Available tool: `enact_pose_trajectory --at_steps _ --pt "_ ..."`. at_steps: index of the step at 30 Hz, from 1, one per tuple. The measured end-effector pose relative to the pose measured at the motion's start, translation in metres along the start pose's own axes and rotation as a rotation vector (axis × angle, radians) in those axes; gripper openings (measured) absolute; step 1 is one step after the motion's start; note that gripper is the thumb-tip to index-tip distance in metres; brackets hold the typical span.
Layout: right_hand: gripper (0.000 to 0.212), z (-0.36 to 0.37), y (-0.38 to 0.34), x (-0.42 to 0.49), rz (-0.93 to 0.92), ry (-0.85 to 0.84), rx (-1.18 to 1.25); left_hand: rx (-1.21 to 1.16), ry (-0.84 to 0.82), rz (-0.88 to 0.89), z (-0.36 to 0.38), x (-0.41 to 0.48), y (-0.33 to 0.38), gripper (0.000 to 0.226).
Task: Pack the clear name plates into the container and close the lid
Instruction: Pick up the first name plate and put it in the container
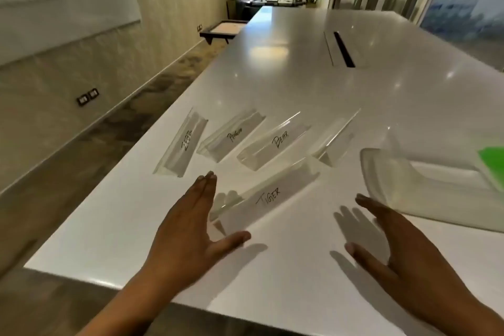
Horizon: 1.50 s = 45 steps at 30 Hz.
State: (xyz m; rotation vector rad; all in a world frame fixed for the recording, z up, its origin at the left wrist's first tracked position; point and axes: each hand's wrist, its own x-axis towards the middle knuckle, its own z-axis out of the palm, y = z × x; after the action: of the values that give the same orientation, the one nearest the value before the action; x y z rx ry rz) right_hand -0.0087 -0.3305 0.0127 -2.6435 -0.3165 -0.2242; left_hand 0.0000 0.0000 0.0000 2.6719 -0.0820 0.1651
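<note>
Several clear name plates lie on the white table (272, 267). The nearest one reads TIGER (267, 200). Behind it in a row lie plates marked ZEBRA (182, 146), a blurred word (231, 136), BEAR (275, 144), and one whose label is hidden (334, 142). A clear plastic container (425, 188) with a green patch (493, 161) stands at the right edge. My left hand (188, 234) hovers open at the TIGER plate's left end. My right hand (395, 245) is open to that plate's right, just in front of the container. Neither hand holds anything.
The table's left edge (114, 199) runs diagonally beside a carpeted aisle and a wall. A dark cable slot (343, 49) is set in the table farther back. Plants and a dark counter stand at the far end of the room.
</note>
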Motion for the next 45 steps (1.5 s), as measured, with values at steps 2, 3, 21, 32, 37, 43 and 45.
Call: enact_pose_trajectory --at_steps 2,3,21,32,37,43,45 --pt "0.087 0.006 0.004 0.0 0.038 -0.042 -0.008 0.014 -0.033 -0.036 0.005 -0.003 -0.006 0.117" --pt "0.09 0.009 0.006 -0.002 0.072 -0.061 -0.015 0.044 -0.046 -0.06 0.008 -0.005 -0.008 0.116" --pt "0.079 0.025 -0.003 -0.006 0.156 -0.161 -0.121 -0.215 -0.016 -0.084 0.017 0.006 -0.012 0.092" --pt "0.061 0.003 0.007 -0.008 0.05 -0.124 0.331 -0.402 0.117 -0.195 0.03 0.007 0.031 0.053" --pt "0.061 -0.014 0.027 -0.008 0.006 -0.167 0.483 -0.435 0.202 -0.244 0.027 0.008 0.047 0.038" --pt "0.05 -0.022 0.044 -0.002 -0.008 -0.199 0.581 -0.576 0.22 -0.291 0.015 0.003 0.061 0.037" --pt "0.051 -0.023 0.044 -0.001 0.029 -0.178 0.661 -0.623 0.189 -0.298 0.008 0.003 0.062 0.038"
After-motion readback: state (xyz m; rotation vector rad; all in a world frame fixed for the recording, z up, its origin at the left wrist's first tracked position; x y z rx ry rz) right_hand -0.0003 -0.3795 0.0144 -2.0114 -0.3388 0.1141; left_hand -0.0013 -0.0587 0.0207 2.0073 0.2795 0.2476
